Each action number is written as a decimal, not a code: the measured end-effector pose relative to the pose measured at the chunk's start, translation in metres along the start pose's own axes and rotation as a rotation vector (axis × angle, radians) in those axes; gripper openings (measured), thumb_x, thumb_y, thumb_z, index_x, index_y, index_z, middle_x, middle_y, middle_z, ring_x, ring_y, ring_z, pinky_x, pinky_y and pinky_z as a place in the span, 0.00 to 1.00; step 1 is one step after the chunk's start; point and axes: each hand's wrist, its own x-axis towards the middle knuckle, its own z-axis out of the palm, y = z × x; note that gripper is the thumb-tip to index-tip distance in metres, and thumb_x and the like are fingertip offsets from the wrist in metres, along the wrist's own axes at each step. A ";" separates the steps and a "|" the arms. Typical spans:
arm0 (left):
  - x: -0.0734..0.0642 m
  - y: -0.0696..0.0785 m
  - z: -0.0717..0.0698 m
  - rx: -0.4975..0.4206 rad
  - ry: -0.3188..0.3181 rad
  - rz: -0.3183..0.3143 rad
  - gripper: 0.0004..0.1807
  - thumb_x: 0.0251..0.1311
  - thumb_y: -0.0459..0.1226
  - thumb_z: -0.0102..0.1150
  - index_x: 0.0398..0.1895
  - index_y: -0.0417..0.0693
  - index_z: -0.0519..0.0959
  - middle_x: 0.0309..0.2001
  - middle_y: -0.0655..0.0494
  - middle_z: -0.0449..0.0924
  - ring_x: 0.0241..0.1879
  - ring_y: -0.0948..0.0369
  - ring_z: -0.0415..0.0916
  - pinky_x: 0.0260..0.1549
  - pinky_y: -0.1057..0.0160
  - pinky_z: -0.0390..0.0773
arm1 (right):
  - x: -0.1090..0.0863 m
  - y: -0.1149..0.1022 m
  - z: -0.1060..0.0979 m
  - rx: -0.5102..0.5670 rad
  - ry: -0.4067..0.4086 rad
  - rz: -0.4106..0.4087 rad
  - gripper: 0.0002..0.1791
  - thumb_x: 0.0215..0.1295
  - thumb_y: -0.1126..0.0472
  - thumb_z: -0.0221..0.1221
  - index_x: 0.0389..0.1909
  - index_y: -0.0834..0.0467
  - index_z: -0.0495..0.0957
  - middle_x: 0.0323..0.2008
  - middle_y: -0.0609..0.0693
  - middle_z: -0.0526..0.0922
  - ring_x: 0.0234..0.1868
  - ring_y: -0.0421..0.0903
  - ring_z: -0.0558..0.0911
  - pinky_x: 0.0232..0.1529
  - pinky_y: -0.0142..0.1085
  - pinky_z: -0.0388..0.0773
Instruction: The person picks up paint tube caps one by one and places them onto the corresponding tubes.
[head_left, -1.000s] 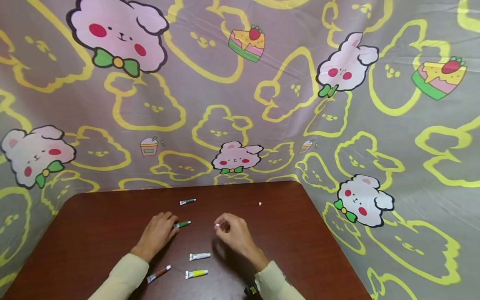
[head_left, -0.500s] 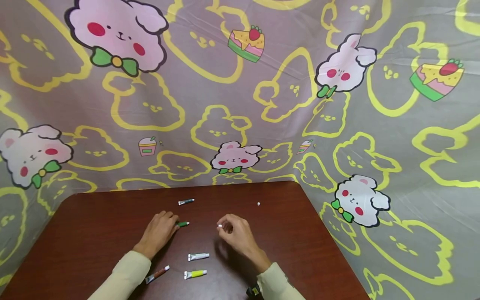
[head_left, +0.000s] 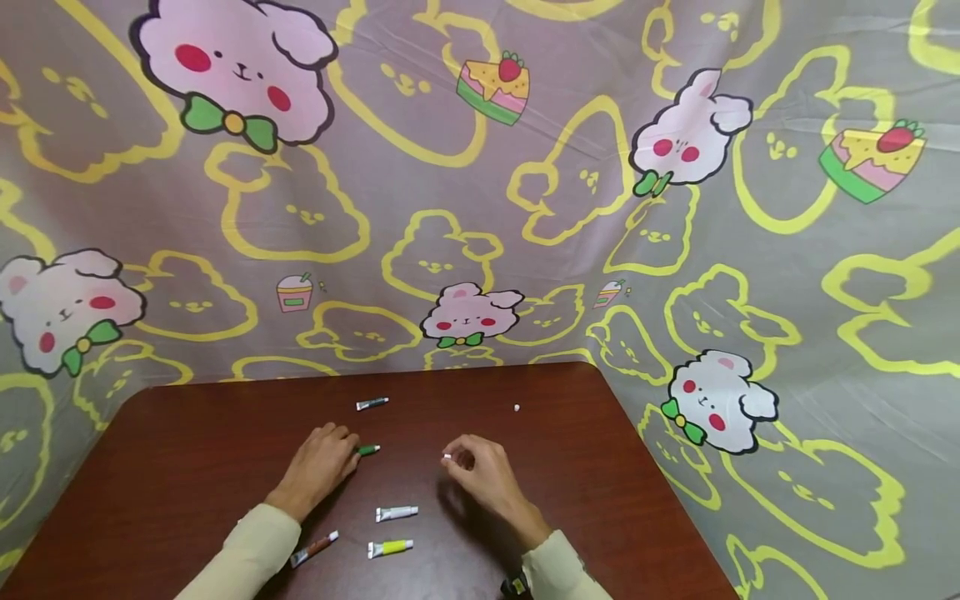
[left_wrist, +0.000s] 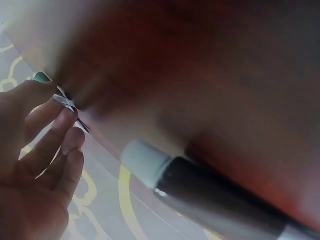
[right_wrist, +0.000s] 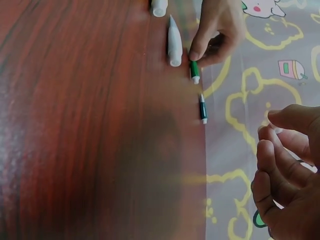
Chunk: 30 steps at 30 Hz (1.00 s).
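Observation:
My left hand (head_left: 321,461) pinches a small green paint tube (head_left: 368,450) by its silvery tail end, low over the table; its light tip points right. Thumb and fingers hide part of that tube, though the left wrist view shows the crumpled silver tail (left_wrist: 65,102) at the fingertips. Across a gap to the right, my right hand (head_left: 487,477) pinches a tiny white cap (head_left: 447,456) between thumb and forefinger. Nearer my body lie a white paint tube (head_left: 397,513), a yellow paint tube (head_left: 390,548) and a brown paint tube (head_left: 315,549).
Beyond the hands, a dark paint tube (head_left: 372,403) lies on the brown table (head_left: 570,500). Another small white cap (head_left: 517,407) sits at the far right. A patterned cloth (head_left: 465,192) hangs just behind the table and along its right side.
My right hand has drawn slightly right and nearer my body with the white cap, away from the green tube. The left hand stays nearly still.

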 end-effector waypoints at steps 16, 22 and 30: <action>-0.004 0.022 -0.021 -0.005 0.109 0.100 0.12 0.51 0.38 0.81 0.30 0.50 0.83 0.30 0.58 0.81 0.34 0.56 0.75 0.34 0.56 0.76 | -0.006 0.008 0.002 -0.018 -0.040 0.015 0.03 0.67 0.62 0.73 0.38 0.52 0.89 0.31 0.42 0.87 0.31 0.31 0.80 0.36 0.27 0.78; -0.005 0.034 -0.029 -0.032 0.148 0.143 0.12 0.49 0.38 0.80 0.30 0.50 0.83 0.30 0.58 0.81 0.34 0.56 0.75 0.34 0.56 0.76 | -0.008 0.007 0.004 -0.030 -0.071 0.000 0.04 0.67 0.63 0.73 0.39 0.53 0.89 0.32 0.43 0.89 0.32 0.31 0.81 0.38 0.28 0.80; -0.009 0.047 -0.033 -0.014 0.161 0.165 0.12 0.49 0.39 0.80 0.30 0.52 0.83 0.30 0.60 0.80 0.34 0.58 0.74 0.34 0.58 0.75 | -0.011 0.003 0.007 0.000 -0.107 0.000 0.04 0.68 0.63 0.73 0.41 0.55 0.90 0.33 0.44 0.91 0.31 0.29 0.80 0.37 0.27 0.80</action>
